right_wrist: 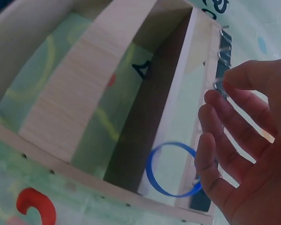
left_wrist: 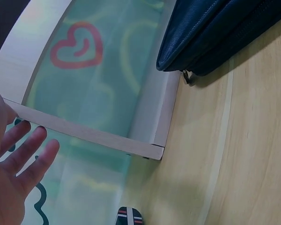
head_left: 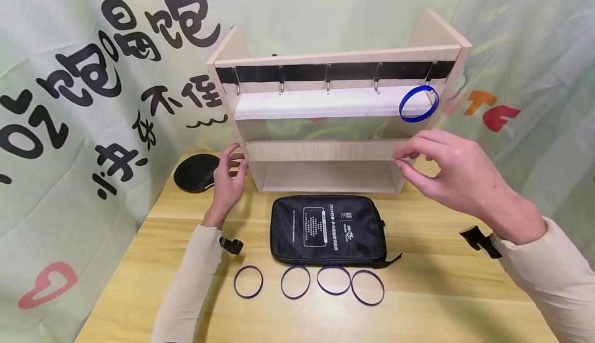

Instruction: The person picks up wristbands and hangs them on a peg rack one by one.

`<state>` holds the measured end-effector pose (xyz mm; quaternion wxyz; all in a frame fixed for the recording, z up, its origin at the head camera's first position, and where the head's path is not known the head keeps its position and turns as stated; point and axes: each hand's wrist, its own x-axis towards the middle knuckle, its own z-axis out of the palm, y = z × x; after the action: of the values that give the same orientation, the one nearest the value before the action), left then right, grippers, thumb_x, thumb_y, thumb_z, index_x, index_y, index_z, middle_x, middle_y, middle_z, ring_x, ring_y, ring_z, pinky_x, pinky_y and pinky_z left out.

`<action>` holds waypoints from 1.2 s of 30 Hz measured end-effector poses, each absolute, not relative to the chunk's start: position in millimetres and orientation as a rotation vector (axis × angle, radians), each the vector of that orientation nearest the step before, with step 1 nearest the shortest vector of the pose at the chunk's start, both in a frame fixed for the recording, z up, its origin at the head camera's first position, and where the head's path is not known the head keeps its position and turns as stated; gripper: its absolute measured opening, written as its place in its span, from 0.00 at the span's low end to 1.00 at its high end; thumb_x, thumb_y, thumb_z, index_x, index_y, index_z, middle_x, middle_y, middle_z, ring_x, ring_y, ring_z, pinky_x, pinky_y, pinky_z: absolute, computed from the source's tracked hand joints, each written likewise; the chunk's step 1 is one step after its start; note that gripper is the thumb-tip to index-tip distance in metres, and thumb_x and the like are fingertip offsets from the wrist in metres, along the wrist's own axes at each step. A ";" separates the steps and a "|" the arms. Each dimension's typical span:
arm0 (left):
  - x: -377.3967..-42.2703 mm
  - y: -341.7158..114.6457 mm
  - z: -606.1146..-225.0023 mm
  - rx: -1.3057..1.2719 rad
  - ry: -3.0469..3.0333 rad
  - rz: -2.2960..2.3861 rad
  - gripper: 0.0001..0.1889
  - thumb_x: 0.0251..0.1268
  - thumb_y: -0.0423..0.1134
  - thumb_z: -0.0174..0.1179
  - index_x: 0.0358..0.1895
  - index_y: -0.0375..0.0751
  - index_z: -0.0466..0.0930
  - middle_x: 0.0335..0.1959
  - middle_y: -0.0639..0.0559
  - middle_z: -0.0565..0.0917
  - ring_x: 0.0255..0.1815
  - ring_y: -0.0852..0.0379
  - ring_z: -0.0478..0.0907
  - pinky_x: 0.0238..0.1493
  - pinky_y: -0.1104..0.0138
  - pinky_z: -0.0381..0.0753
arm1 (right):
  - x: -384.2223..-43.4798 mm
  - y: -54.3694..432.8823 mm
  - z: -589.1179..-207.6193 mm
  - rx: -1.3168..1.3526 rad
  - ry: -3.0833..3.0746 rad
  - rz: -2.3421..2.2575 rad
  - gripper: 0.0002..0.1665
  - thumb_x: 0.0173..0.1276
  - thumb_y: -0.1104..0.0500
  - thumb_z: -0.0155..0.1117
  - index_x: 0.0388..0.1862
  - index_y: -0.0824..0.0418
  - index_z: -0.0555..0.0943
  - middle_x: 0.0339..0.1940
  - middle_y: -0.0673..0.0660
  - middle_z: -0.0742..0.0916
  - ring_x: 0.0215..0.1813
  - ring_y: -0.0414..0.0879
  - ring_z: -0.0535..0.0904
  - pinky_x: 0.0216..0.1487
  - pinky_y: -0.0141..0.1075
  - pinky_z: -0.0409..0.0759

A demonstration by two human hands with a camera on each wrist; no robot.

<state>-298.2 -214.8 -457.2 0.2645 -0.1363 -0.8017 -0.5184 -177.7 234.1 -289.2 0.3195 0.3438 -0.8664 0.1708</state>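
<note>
A blue ring point(head_left: 419, 104) hangs from the far-right hook of a pale wooden rack point(head_left: 321, 151); the same ring point(right_wrist: 152, 176) shows in the right wrist view. Below it in the head view is my right hand point(head_left: 453, 170), its fingers loosely bent and nothing between thumb and fingertips. At the rack's left side panel point(left_wrist: 84, 129), my left hand point(left_wrist: 18, 173) has its fingers spread and slightly bent, with the thumb side at the panel's edge. Several dark rings lie in a row on the table, including a leftmost ring point(head_left: 248, 282) and a rightmost ring point(head_left: 368, 287).
A black zipped case point(head_left: 327, 229) lies before the rack. Left of the rack is a black table tennis paddle point(head_left: 195, 172). Several metal hooks, one a middle hook point(head_left: 328, 79), line a black strip. Behind hangs a printed curtain point(head_left: 139, 177).
</note>
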 end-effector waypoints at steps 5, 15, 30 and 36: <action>-299.5 -215.5 -459.0 -0.395 -2.153 -1.388 0.24 0.80 0.29 0.62 0.75 0.42 0.74 0.54 0.31 0.89 0.45 0.33 0.89 0.41 0.83 0.80 | -173.4 229.5 -306.6 0.908 -2.301 0.438 0.12 0.55 0.65 0.82 0.37 0.54 0.90 0.33 0.48 0.91 0.34 0.41 0.85 0.35 0.31 0.80; -300.6 -216.1 -461.0 -0.393 -2.166 -1.375 0.25 0.81 0.29 0.61 0.76 0.43 0.73 0.55 0.33 0.89 0.46 0.36 0.89 0.42 0.81 0.81 | -158.9 229.9 -332.3 1.008 -2.308 0.517 0.04 0.64 0.60 0.76 0.38 0.54 0.92 0.32 0.45 0.93 0.32 0.39 0.87 0.35 0.29 0.83; -302.3 -216.9 -458.8 -0.393 -2.169 -1.367 0.24 0.82 0.31 0.60 0.76 0.42 0.72 0.56 0.33 0.89 0.46 0.33 0.89 0.42 0.80 0.82 | -130.8 224.2 -375.3 1.040 -2.398 0.495 0.13 0.80 0.49 0.64 0.39 0.50 0.92 0.36 0.40 0.92 0.37 0.36 0.86 0.39 0.33 0.85; -301.0 -216.4 -458.7 -0.386 -2.201 -1.357 0.24 0.82 0.31 0.60 0.77 0.41 0.70 0.56 0.33 0.88 0.48 0.32 0.89 0.45 0.69 0.84 | -125.1 221.8 -398.4 1.036 -2.555 0.531 0.10 0.62 0.60 0.81 0.39 0.45 0.91 0.37 0.36 0.89 0.37 0.29 0.80 0.35 0.29 0.82</action>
<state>-301.0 -216.4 -458.7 0.2607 -0.1424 -0.8128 -0.5011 -125.1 221.8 -398.4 0.1662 0.3638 -0.8974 0.1863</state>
